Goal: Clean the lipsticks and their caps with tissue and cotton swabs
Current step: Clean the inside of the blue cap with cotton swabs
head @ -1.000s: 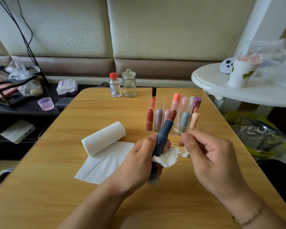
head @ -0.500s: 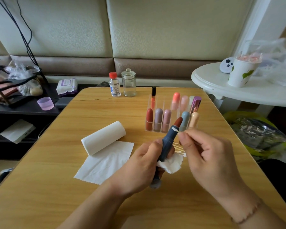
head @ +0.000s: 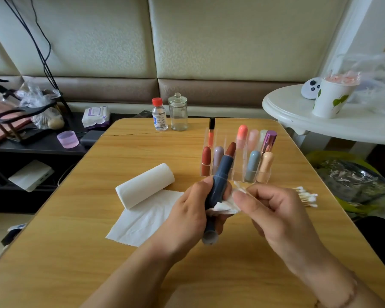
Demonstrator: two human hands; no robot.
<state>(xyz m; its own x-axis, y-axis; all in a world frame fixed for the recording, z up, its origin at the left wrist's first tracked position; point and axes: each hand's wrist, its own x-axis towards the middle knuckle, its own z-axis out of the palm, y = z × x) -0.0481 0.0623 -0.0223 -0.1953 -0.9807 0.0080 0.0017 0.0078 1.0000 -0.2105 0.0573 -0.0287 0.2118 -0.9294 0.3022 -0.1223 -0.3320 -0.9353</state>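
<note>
Lipstick [head: 220, 174] in left hand [head: 187, 218] (above table [head: 76, 252] middle).

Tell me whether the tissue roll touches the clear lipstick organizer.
Apart. The head view shows bare table between the tissue roll and the lipstick organizer.

The right hand [head: 273, 214] has drawn its cotton swab [head: 240, 189] down from the lipstick [head: 220, 178] tip to beside the barrel.
</note>
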